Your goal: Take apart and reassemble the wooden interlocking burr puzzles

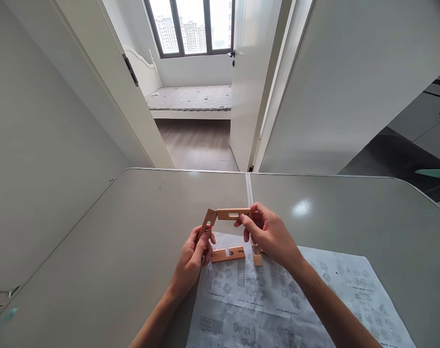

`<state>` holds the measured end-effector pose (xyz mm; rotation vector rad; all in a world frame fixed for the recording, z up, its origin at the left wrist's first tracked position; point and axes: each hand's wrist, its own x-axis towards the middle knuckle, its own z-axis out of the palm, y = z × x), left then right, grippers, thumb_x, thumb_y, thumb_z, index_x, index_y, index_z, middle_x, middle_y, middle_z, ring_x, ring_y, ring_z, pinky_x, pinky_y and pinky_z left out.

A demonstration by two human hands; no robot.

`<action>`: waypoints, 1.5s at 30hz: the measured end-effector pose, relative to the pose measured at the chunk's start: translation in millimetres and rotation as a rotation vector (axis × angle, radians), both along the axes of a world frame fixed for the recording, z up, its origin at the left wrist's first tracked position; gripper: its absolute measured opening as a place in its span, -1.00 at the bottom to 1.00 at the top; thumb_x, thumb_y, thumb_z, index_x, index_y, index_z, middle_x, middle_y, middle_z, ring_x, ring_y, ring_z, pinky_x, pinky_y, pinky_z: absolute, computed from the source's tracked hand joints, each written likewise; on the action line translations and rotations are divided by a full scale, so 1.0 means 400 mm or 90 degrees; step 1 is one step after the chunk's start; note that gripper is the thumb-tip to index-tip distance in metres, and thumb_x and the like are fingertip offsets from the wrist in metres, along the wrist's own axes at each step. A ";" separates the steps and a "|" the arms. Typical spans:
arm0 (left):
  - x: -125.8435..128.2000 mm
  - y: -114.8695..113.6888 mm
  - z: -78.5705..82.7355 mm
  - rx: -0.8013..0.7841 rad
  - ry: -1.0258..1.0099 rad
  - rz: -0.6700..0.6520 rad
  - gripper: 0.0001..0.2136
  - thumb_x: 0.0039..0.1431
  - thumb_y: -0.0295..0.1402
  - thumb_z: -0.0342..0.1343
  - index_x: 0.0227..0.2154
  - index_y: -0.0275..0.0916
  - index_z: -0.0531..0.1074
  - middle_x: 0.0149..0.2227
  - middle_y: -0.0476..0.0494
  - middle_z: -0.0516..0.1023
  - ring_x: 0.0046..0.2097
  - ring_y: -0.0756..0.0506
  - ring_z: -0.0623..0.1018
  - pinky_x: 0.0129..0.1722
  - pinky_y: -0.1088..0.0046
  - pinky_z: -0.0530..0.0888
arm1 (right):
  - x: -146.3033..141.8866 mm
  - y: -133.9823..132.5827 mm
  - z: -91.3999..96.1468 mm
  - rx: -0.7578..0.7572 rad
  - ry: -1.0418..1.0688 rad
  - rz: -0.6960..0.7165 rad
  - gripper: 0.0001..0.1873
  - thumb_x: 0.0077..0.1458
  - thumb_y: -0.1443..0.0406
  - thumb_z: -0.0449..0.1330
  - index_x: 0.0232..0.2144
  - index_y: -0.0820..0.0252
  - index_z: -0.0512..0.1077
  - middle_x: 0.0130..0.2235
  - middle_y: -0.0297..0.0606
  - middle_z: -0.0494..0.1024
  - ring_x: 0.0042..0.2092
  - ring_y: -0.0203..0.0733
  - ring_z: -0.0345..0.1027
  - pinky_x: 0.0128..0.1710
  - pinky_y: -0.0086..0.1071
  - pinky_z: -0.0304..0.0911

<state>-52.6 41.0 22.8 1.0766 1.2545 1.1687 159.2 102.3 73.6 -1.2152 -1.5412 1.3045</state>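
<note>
My left hand point(197, 252) is closed on a slotted wooden puzzle piece point(207, 222), which it holds tilted up above the table. Level with its top, another wooden piece with a long slot point(229, 214) is pinched in my right hand point(267, 231); the ends of the two pieces touch or nearly touch. Below them a notched wooden piece with a dark number on it point(228, 254) lies on the printed sheet. Under my right hand sits a smaller wooden piece point(257, 259), partly hidden by the fingers.
A creased sheet of printed diagrams point(241, 309) covers the near middle of the table point(162, 208). A seam point(248, 187) crosses the tabletop. Past the table's far edge, an open door point(254, 82) leads to a room with a bed point(194, 99) and a window.
</note>
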 end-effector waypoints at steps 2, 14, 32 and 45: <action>-0.002 -0.001 -0.005 0.015 0.048 0.014 -0.66 0.46 -0.04 0.00 0.03 -0.19 0.36 -0.26 -0.01 0.43 -0.51 0.07 0.25 -0.49 0.49 0.29 | 0.008 0.001 0.002 -0.001 -0.012 0.007 -0.65 0.35 0.01 0.17 -0.37 0.06 0.24 -0.23 -0.20 0.72 -0.49 -0.26 0.45 -0.46 -0.37 0.28; 0.004 -0.009 -0.027 0.120 0.490 0.063 -0.73 0.50 -0.14 -0.06 -0.07 -0.16 0.46 -0.27 -0.11 0.61 -0.28 -0.14 0.57 -0.24 0.35 0.47 | 0.047 0.001 0.052 -0.013 -0.031 0.047 -0.67 0.34 0.01 0.17 -0.34 0.09 0.35 -0.30 -0.22 0.70 -0.45 -0.22 0.46 -0.48 -0.37 0.27; -0.006 0.002 -0.050 0.188 0.690 0.080 -0.83 0.45 -0.19 0.08 -0.13 -0.17 0.46 0.00 -0.23 0.46 0.03 -0.26 0.42 0.08 0.09 0.45 | 0.048 -0.005 0.071 -0.062 0.041 0.110 -0.67 0.35 0.01 0.15 -0.33 0.09 0.36 -0.34 -0.28 0.66 -0.43 -0.23 0.46 -0.43 -0.36 0.31; -0.004 -0.037 -0.004 0.320 0.397 -0.018 -0.67 0.57 -0.12 -0.17 0.04 -0.17 0.42 -0.19 -0.12 0.59 -0.26 -0.07 0.58 -0.22 0.41 0.52 | 0.014 -0.044 0.071 0.019 -0.147 0.227 -0.81 0.34 0.28 0.16 -0.37 0.08 0.31 -0.40 -0.42 0.56 -0.46 -0.29 0.36 -0.47 -0.42 0.13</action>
